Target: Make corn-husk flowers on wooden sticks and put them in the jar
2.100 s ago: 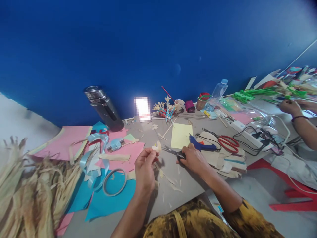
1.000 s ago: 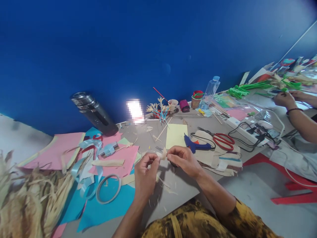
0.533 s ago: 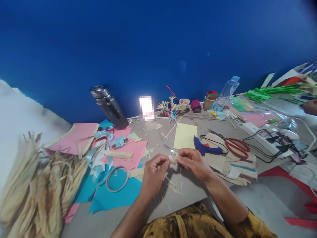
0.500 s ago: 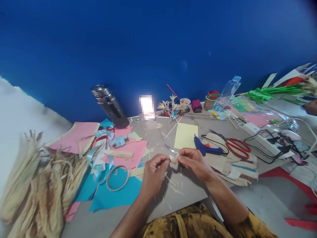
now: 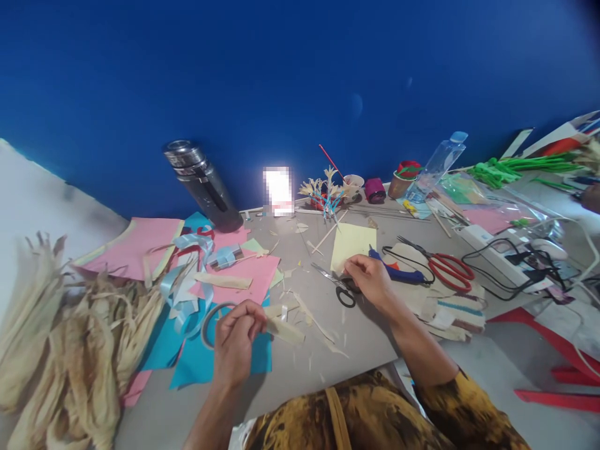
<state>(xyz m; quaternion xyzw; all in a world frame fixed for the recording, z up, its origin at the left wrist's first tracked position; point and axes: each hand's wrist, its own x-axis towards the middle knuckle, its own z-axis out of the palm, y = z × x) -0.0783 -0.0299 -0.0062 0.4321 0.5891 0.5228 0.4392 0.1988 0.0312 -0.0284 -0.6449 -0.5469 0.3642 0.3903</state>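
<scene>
The person wore a loose top (image 5: 375, 419) mottled in mustard yellow and dark brown, with 1 plain yellow strap (image 5: 334, 412) down the chest. Its right sleeve (image 5: 469, 406) was short; the left hand (image 5: 234, 340) and right hand (image 5: 370, 281) were bare.

Deep blue wall (image 5: 300, 75), grey table (image 5: 293, 372) against it, pale surface (image 5: 32, 187) far left, red frame (image 5: 555, 350) lower right

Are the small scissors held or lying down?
Scissors lie on the table by the right hand; visible handle loop is empty. Contact: cannot tell.
</scene>
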